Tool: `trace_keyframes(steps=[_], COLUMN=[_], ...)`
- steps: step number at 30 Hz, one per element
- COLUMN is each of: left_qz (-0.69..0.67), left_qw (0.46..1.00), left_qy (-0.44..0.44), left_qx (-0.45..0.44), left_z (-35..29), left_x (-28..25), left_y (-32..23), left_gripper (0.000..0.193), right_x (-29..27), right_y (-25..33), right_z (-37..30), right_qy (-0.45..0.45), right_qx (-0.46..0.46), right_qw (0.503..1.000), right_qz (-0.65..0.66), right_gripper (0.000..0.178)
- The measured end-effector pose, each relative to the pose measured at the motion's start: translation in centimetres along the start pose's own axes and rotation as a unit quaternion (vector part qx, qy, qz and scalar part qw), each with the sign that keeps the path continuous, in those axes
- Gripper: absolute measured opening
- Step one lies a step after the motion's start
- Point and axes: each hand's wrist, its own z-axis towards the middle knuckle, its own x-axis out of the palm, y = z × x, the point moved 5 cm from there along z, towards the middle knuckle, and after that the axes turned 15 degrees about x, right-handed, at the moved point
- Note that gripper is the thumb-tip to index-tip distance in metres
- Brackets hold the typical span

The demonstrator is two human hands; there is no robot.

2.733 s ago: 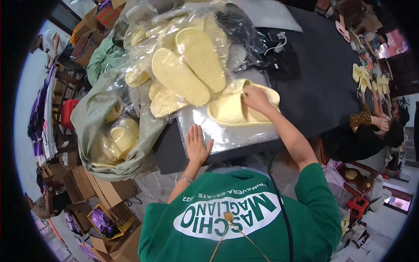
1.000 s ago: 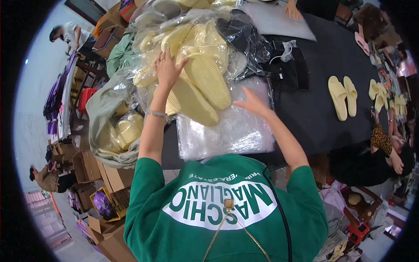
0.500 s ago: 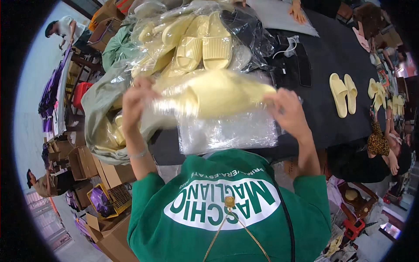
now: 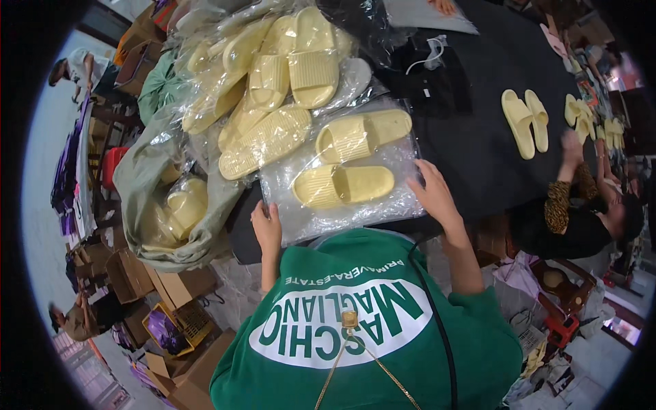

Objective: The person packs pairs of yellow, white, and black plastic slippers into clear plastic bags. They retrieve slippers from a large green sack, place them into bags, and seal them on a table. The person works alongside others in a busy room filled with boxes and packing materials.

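A pair of pale yellow slippers lies side by side in front of me, an upper slipper point(image 4: 389, 126) and a lower slipper point(image 4: 369, 183). They rest on a stack of clear plastic bags point(image 4: 369, 220); I cannot tell whether a bag covers them. By the left edge of the stack is my left hand point(image 4: 268, 227), thumb and fingers apart, holding nothing. My right hand point(image 4: 435, 193) is open at the stack's right edge, its fingertips near the plastic. A bagged yellow slipper point(image 4: 266, 142), sole up, lies beside the pair on the left.
More bagged yellow slippers point(image 4: 313, 61) pile up at the far left of the black table point(image 4: 478, 123). A grey-green sack point(image 4: 140, 184) holds others. Loose slippers point(image 4: 519, 126) lie on the right, near a co-worker's arm point(image 4: 566, 184). Cardboard boxes point(image 4: 174, 277) stand on the left.
The blurred yellow slipper and plastic held up between my hands are down on the table. Both hands have let go and lowered toward me, the left also moving right.
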Motion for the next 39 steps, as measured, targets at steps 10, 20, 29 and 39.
trace_keyframes(steps=[10,20,29,39], left_qz=[0.017,-0.106,0.049,0.08], left_qw=[0.999,0.977,0.993,0.985], left_qy=[0.043,0.082,-0.002,-0.039], left_qx=[-0.016,-0.166,-0.103,0.148], left_z=[1.6,1.6,0.4,0.8], left_x=[1.5,3.3,3.9,2.7], left_y=[-0.7,1.3,1.3,-2.7], left_gripper=[0.034,0.035,0.036,0.041], right_x=[4.2,2.3,1.4,3.3], right_y=[-4.9,-2.6,-4.1,-0.5], right_z=[3.1,1.1,1.1,3.4], right_qy=[0.061,0.243,0.183,0.427], right_qx=[0.15,0.099,0.058,0.09], right_qw=[0.924,0.869,0.864,0.816], right_qz=[0.346,0.419,0.466,0.378], right_gripper=[0.056,0.047,0.037,0.048])
